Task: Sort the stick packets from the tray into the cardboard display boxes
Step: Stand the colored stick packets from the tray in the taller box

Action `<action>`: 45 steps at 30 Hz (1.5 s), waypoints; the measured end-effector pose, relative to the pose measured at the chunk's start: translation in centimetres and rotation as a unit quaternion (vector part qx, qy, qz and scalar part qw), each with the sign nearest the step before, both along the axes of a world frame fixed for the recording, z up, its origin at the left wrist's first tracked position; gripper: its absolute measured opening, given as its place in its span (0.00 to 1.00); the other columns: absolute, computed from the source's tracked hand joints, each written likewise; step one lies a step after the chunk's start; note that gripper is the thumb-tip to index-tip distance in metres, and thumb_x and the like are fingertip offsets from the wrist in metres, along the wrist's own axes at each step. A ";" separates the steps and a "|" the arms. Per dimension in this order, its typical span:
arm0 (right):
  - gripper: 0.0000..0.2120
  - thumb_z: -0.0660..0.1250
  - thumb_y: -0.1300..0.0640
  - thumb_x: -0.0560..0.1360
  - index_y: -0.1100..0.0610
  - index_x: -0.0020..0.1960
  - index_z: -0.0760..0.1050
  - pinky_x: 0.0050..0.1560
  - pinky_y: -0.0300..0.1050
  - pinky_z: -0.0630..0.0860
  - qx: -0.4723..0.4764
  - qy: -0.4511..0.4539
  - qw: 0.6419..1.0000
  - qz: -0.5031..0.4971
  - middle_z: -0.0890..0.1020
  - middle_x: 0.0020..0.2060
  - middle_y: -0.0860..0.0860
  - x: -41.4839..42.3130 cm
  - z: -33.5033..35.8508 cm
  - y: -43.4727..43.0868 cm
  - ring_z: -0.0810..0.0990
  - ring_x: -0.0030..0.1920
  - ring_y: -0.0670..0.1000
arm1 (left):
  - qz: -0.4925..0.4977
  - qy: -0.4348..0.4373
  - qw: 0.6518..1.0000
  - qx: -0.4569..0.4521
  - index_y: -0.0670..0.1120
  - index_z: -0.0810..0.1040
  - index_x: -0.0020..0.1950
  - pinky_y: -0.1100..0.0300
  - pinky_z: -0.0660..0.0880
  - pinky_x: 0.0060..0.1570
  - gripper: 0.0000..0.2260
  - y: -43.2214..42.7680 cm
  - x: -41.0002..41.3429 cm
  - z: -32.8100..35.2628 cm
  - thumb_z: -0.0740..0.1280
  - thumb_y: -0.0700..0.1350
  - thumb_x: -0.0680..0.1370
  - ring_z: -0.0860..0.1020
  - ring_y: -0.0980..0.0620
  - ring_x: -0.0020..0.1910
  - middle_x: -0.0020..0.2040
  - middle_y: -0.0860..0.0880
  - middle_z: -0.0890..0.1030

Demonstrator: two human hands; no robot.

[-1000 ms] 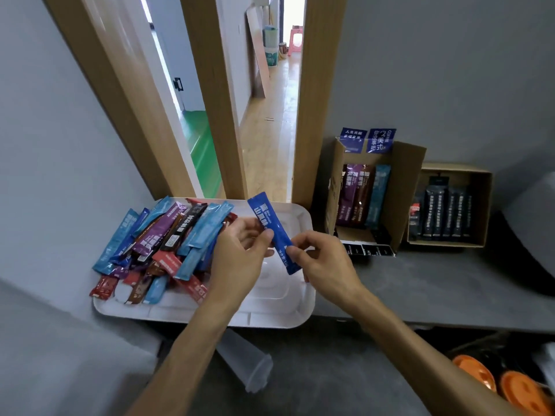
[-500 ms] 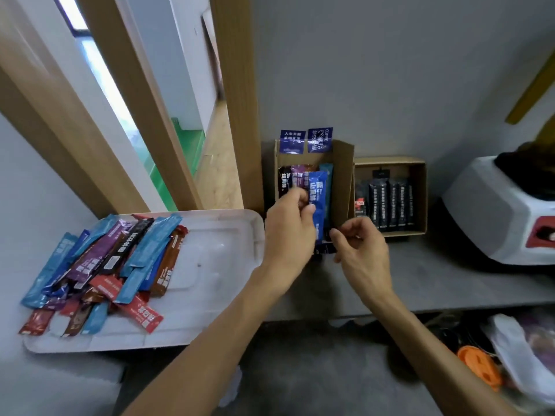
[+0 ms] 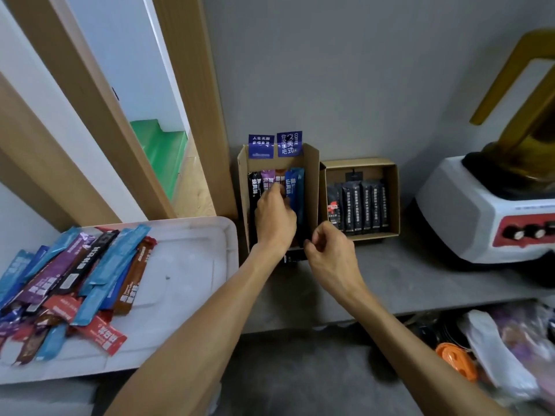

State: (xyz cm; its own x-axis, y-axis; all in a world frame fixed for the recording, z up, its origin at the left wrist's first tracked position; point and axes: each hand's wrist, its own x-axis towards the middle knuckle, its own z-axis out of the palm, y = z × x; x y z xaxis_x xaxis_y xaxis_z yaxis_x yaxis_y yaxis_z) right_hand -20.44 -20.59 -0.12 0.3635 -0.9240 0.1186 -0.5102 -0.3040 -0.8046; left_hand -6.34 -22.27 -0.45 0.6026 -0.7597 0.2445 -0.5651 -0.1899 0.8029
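Observation:
A white tray (image 3: 192, 265) at the left holds a heap of stick packets (image 3: 75, 274) in blue, purple, black, brown and red. Against the wall stands the left cardboard display box (image 3: 312, 181) with black, purple, brown and blue packets upright inside. My left hand (image 3: 274, 217) reaches into it, fingers curled at the left edge of the blue stick packet (image 3: 295, 190), which stands at the right of the row. My right hand (image 3: 327, 250) hovers loosely curled at the box's front, holding nothing. The right display box (image 3: 390, 199) holds several black packets (image 3: 363, 205).
A white blender base (image 3: 480, 211) with red panel stands at the right on the grey shelf. Below the shelf lie an orange lid (image 3: 456, 361) and plastic bags (image 3: 504, 355). A wooden door frame (image 3: 192, 85) rises left of the boxes.
My left hand carried the blue packet from above the tray into the left box, where it now stands in the row. My right hand let go and followed to the box front.

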 end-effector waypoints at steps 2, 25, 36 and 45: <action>0.10 0.68 0.62 0.77 0.54 0.40 0.69 0.33 0.30 0.72 0.000 -0.004 1.000 0.004 0.75 0.34 0.47 -0.1 -0.2 -0.1 0.74 0.32 0.42 | -0.002 -0.009 1.000 0.000 0.47 0.71 0.65 0.50 0.79 0.59 0.18 -0.2 0.0 -0.2 0.68 0.36 0.77 0.76 0.49 0.65 0.65 0.48 0.76; 0.27 0.67 0.52 0.80 0.43 0.76 0.62 0.65 0.26 0.68 0.067 -0.052 0.992 0.097 0.72 0.65 0.33 -2.3 -4.0 -0.1 0.70 0.67 0.33 | -0.020 -0.406 0.900 0.155 0.48 0.47 0.81 0.41 0.45 0.77 0.38 0.7 0.8 -2.2 0.67 0.45 0.79 0.41 0.41 0.79 0.82 0.46 0.46; 0.28 0.68 0.51 0.79 0.46 0.77 0.64 0.72 0.47 0.70 0.072 -0.041 0.993 0.089 0.75 0.70 0.42 -2.2 -4.1 -0.2 0.72 0.70 0.42 | -0.045 -0.381 0.914 0.129 0.47 0.49 0.81 0.41 0.47 0.78 0.39 1.2 0.4 -1.4 0.68 0.38 0.76 0.42 0.40 0.79 0.81 0.45 0.47; 0.21 0.70 0.54 0.77 0.50 0.70 0.72 0.56 0.33 0.74 -0.022 -0.027 0.999 0.006 0.80 0.60 0.45 -2.7 -0.7 0.9 0.78 0.58 0.39 | -0.034 -0.243 0.969 -0.022 0.46 0.72 0.71 0.54 0.70 0.66 0.22 11.5 -1.1 3.0 0.69 0.39 0.77 0.71 0.48 0.70 0.72 0.48 0.73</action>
